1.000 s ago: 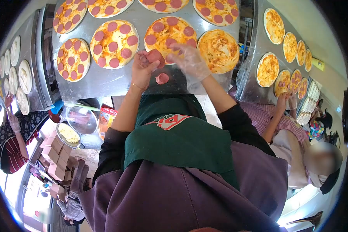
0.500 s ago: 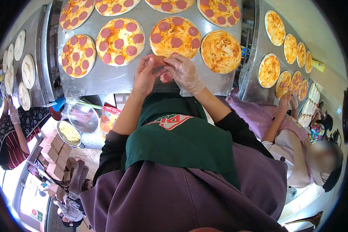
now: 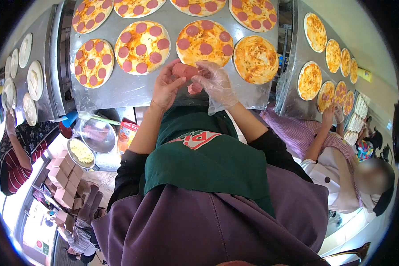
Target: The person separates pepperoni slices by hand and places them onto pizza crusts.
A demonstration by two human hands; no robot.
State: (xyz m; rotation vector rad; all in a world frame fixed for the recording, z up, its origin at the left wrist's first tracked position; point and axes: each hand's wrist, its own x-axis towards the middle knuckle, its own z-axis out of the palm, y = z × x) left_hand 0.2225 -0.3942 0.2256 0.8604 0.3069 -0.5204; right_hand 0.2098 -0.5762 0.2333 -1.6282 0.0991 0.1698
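Note:
My left hand point(image 3: 166, 86), bare, is closed around a short stack of pink sausage slices point(image 3: 185, 71). Opposite it, my right hand point(image 3: 215, 84) wears a clear plastic glove, its fingers bent at the stack's right end. Another bit of sausage point(image 3: 194, 88) shows below, between the hands; which hand holds it is unclear. Just beyond my fingers lies a cheese-covered pizza point(image 3: 215, 39) with several sausage slices on it, its near edge partly hidden by my hands. To its right is a pizza point(image 3: 256, 60) with cheese and no slices.
More sausage-topped pizzas point(image 3: 142, 48) cover the metal table point(image 3: 133, 95). A metal bowl point(image 3: 98, 135), a pan of pale shredded food point(image 3: 81, 151) and an orange packet point(image 3: 127, 135) stand lower left. Co-workers' hands point(image 3: 334, 113) work over pizzas at the right; another gloved hand point(image 3: 10, 124) is at left.
My hands have parted slightly, and more of the sausage stack shows in my left hand. The view has shifted a little. At left, the co-worker's hand has moved up over the dough.

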